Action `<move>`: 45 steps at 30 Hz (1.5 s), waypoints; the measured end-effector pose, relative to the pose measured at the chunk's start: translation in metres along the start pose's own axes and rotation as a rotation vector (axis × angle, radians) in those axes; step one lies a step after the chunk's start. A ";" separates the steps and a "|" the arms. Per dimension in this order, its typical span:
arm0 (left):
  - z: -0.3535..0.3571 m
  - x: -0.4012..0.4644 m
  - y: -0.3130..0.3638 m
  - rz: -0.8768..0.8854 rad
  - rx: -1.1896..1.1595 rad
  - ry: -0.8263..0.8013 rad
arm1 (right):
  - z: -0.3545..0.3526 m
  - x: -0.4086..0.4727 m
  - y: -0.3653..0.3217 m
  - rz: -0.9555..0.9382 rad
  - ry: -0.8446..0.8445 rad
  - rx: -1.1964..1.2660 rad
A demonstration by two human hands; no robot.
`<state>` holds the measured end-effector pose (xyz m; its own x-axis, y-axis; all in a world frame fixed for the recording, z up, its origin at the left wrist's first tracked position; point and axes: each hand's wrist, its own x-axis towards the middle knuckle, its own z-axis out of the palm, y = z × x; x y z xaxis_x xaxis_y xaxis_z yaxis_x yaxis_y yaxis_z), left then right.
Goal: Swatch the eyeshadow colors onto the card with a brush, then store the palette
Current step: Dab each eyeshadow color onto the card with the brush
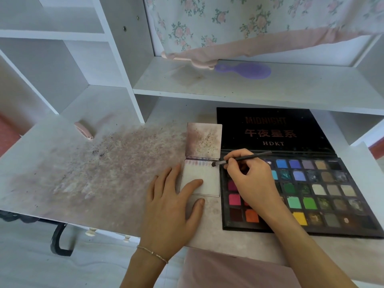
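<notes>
Soft, even daylight fills my view; nothing is harsh or dim. My left hand (pixel 170 204) casts only a faint shadow on the desk (pixel 83 173), and my right hand (pixel 249 179) darkens the pans of the palette (pixel 311 194) beneath it. The palette lid has a dull sheen toward 1 o'clock, with no real glare. The wide lens bends the shelf (pixel 249 88) edges, strongest at 9 and 3 o'clock. Detail is sharpest at centre; the cloth (pixel 228 21) at 12 o'clock and the floor at 7 o'clock look soft and smeared.
</notes>
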<state>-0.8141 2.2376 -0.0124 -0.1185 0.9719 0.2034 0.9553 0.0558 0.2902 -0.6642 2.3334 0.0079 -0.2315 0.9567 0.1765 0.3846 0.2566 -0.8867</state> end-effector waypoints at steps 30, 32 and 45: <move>-0.002 0.004 0.034 0.056 -0.181 -0.178 | -0.088 -0.065 0.025 -0.004 0.275 0.087; -0.005 0.014 0.031 0.010 -0.265 -0.138 | -0.088 -0.061 0.023 -0.012 0.282 0.090; 0.011 0.101 0.025 -0.229 -0.656 0.098 | -0.067 -0.038 0.021 0.028 0.109 0.095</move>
<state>-0.7993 2.3397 0.0047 -0.3508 0.9254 0.1437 0.5460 0.0775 0.8342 -0.5872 2.3120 0.0118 -0.1219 0.9738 0.1922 0.3019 0.2208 -0.9274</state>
